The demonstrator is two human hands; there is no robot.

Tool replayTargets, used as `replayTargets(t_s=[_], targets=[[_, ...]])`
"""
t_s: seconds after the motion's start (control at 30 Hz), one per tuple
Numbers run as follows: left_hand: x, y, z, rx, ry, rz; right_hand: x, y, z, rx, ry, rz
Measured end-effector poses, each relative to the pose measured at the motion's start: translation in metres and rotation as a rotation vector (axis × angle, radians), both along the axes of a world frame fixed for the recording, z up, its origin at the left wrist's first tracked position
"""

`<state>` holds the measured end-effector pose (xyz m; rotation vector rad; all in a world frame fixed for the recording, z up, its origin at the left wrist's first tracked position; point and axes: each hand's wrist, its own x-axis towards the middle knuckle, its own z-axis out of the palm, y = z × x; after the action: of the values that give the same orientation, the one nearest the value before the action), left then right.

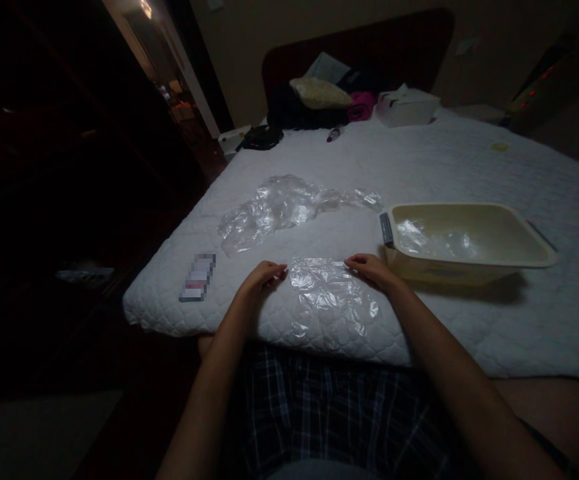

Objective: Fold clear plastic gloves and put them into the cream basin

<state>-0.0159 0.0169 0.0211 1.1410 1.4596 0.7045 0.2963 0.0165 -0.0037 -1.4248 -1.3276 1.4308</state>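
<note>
A clear, crinkled plastic bag (332,293) lies spread on the white quilted bed in front of me, its upper edge away from my body. My left hand (265,273) is closed in a pinch at the bag's upper left corner. At the upper right corner, my right hand (370,269) pinches the edge between thumb and fingers. Beyond them lies a heap of crumpled clear plastic bags (289,203). Right of my right hand stands a cream plastic basin (474,270) with grey handles and some clear plastic inside.
A phone with a blurred screen (198,277) lies left of my left hand. Toward the headboard (399,47) are a white box (408,107), a pillow (320,93), a pink roll (362,105), a black bag (262,137) and a small bottle (334,135). The bed's near edge (169,327) borders my lap.
</note>
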Motion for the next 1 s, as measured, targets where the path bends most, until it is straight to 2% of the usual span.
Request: replayTargets(t_s=[0.1,0.27,0.47,0.7,0.83,1.0], targets=[[0.000,0.002,-0.003,-0.085,-0.031,-0.089,0.001,0.002,0.000,-0.044,0.040,0.037],[0.002,0.003,-0.008,-0.072,-0.040,-0.108,0.002,0.005,-0.003,-0.082,0.036,0.073],[0.002,-0.001,-0.003,-0.104,-0.069,-0.144,0.004,0.002,0.001,-0.078,0.006,0.132],[0.004,-0.006,-0.007,-0.087,-0.179,-0.106,0.005,0.005,-0.006,-0.042,-0.001,0.222],[0.009,-0.006,-0.011,-0.071,-0.139,-0.059,0.002,0.006,-0.009,-0.020,-0.066,0.230],[0.010,-0.009,-0.006,-0.008,-0.069,-0.007,0.001,0.003,-0.011,0.069,-0.078,0.214]])
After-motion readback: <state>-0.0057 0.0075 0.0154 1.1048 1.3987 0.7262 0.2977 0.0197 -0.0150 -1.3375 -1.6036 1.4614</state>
